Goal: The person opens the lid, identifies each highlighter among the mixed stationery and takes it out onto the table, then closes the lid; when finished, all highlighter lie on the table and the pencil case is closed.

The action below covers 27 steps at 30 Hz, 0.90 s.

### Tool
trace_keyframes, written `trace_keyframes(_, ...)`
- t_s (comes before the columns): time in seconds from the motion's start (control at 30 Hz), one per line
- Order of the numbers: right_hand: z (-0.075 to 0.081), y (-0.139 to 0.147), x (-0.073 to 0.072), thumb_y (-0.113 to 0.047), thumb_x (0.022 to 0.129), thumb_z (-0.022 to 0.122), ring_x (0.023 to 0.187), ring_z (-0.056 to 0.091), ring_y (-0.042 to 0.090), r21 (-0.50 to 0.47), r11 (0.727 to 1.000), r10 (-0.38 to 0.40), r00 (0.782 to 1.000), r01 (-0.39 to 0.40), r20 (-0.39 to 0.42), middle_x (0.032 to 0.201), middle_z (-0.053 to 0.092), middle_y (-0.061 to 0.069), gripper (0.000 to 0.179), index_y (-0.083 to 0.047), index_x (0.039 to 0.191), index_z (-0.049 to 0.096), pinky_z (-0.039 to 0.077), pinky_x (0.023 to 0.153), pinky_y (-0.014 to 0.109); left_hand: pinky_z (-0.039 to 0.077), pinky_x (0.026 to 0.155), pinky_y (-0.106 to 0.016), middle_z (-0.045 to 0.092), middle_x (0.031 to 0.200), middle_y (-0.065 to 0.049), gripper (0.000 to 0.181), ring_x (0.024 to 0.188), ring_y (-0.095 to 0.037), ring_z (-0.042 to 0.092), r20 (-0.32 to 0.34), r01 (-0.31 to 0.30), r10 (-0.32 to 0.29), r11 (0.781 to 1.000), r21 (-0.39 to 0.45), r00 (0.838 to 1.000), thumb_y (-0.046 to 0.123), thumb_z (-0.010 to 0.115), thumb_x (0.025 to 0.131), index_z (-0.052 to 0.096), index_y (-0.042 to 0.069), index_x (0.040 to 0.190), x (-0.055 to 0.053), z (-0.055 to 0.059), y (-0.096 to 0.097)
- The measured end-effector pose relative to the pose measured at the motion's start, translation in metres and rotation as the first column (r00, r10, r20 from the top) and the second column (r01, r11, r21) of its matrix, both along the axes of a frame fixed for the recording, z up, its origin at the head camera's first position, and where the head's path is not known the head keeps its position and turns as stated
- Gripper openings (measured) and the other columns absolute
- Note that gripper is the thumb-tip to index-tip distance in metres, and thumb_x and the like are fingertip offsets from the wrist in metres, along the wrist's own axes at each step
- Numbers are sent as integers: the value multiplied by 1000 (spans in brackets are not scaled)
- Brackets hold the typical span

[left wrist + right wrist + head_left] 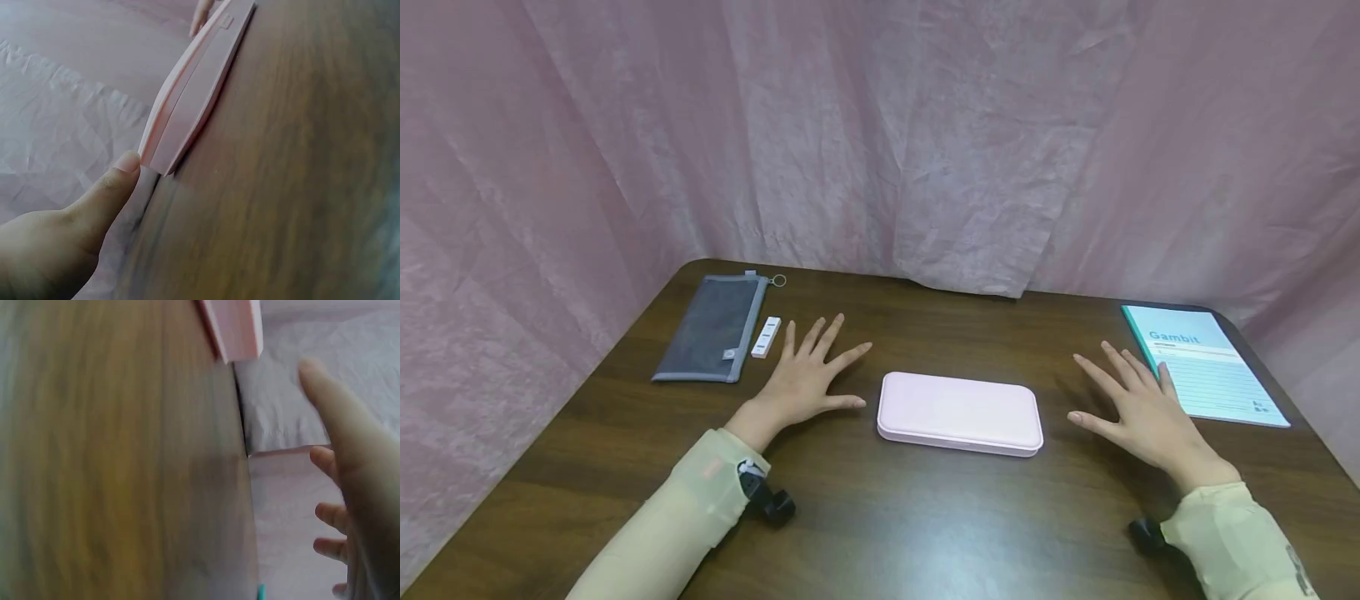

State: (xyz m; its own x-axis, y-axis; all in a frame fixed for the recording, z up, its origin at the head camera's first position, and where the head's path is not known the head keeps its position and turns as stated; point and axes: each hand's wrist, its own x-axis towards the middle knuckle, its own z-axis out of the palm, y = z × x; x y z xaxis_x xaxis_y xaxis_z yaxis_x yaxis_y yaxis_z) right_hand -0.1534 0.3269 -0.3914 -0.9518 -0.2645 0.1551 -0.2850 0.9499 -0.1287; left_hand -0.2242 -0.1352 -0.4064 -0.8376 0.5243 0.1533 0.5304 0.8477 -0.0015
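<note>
A pale pink flat case (pixel 961 412) with rounded corners lies on the wooden table between the two hands. To its left, the left hand (pixel 808 375) is spread with straight fingers and holds nothing; its thumb points toward the case's left end. On the other side, the right hand (pixel 1138 408) has its fingers apart and holds nothing, and its little finger overlaps a notepad in the head view. The closed case (pixel 194 94) shows its side seam and a small tab in the left wrist view. One end of the case (pixel 237 328) appears in the right wrist view.
A grey mesh zip pouch (pixel 707 329) with a ring lies at the back left. Beside it is a small white strip (pixel 766 337) with dark marks. The notepad (pixel 1210 367) marked "Gambit" lies at the right. Pink curtains (pixel 880 133) hang behind the table (pixel 880 525).
</note>
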Motion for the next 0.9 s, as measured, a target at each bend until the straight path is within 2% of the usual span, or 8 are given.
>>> trace_keyframes(0.1, 8, 0, -1, -60, 86, 58, 140, 21, 50, -3, 1000, 1, 1000, -1, 19, 159, 16, 22, 85, -26, 154, 20, -3, 112, 71, 7, 114, -69, 10, 162, -15, 84, 147, -42, 18, 3, 24, -24, 1000, 5, 1000, 75, 53, 78, 27, 40, 150, -1, 3, 1)
trace_keyframes(0.27, 22, -1, -1, -57, 85, 62, 132, 31, 54, -26, 999, 20, 999, -19, 36, 156, 23, 25, 84, -24, 153, 25, 21, 103, 74, 16, 116, -64, 17, 161, -14, 85, 145, -39, 25, 13, 51, -51, 999, -5, 999, 76, 53, 77, 29, 38, 150, -4, 11, 3)
trace_keyframes(0.37, 32, -6, -2, -53, 85, 65, 130, 35, 54, -62, 997, 45, 999, -43, 22, 154, 27, 25, 82, -21, 151, 30, 31, 97, 72, 24, 114, -60, 28, 157, -15, 86, 142, -35, 32, -5, 68, -68, 998, 6, 998, 75, 55, 77, 32, 35, 149, -6, 17, 3)
trace_keyframes(0.5, 43, -17, 0, -48, 84, 69, 130, 37, 51, -125, 988, 92, 996, -92, -5, 150, 34, 24, 79, -18, 148, 36, 35, 95, 70, 34, 110, -55, 42, 149, -15, 88, 137, -32, 42, -1, 98, -98, 993, 62, 995, 71, 62, 75, 35, 31, 148, -5, 26, 2)
trace_keyframes(0.57, 48, -24, 2, -46, 83, 70, 130, 38, 49, -148, 983, 110, 994, -111, -12, 148, 37, 23, 77, -19, 148, 37, 36, 94, 69, 36, 109, -53, 47, 145, -13, 89, 134, -31, 45, 14, 116, -118, 988, 100, 993, 69, 66, 72, 37, 31, 147, -4, 29, 3)
trace_keyframes(0.77, 56, -43, 6, -43, 82, 73, 128, 41, 42, -171, 974, 143, 989, -148, -44, 143, 43, 19, 79, -23, 148, 37, 41, 93, 65, 29, 112, -51, 55, 136, -7, 93, 128, -24, 50, -14, 193, -194, 968, 158, 981, 68, 74, 65, 43, 31, 144, -3, 31, 9)
trace_keyframes(0.9, 56, -56, 6, -45, 81, 73, 125, 45, 38, -159, 972, 171, 985, -175, -37, 137, 46, 16, 77, -23, 146, 39, 43, 94, 62, 29, 112, -50, 54, 136, -6, 96, 127, -25, 49, 29, 212, -221, 959, 190, 975, 67, 77, 61, 43, 32, 144, -1, 30, 15)
